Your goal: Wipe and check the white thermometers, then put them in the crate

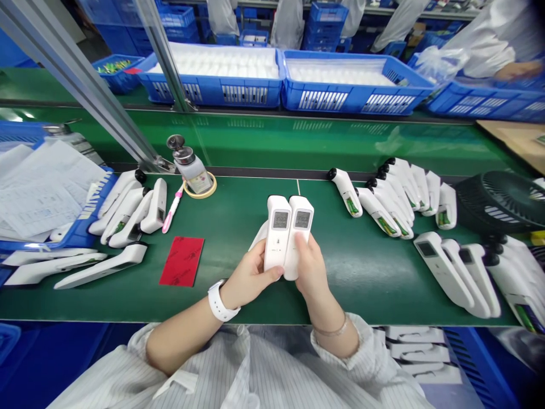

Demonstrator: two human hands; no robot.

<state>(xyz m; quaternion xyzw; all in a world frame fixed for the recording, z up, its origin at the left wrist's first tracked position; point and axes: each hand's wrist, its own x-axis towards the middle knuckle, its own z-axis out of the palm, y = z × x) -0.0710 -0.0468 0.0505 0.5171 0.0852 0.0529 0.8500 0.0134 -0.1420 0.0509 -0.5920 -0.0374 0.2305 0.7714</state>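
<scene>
Two white infrared thermometers stand side by side over the green bench, their small grey screens facing me. My left hand (pixel 251 274) is closed around the left thermometer (pixel 277 234), thumb across its lower end. Another white piece (pixel 259 234) shows partly behind it, mostly hidden. Around the right thermometer (pixel 300 218) my right hand (pixel 313 267) is wrapped, with the thumb resting on its front below the screen. The two thermometers lean close together at their lower ends. To the left of my hands, a red square pad (pixel 181 261) lies flat on the bench.
More thermometers (pixel 392 193) lie in groups at right, several with open battery bays, and others (pixel 123 207) at left. A pump bottle (pixel 193 170) stands in a tape roll beside a pink-handled brush (pixel 172 211). A dark fan (pixel 502 199) sits at right; blue crates (pixel 251 94) line the back shelf.
</scene>
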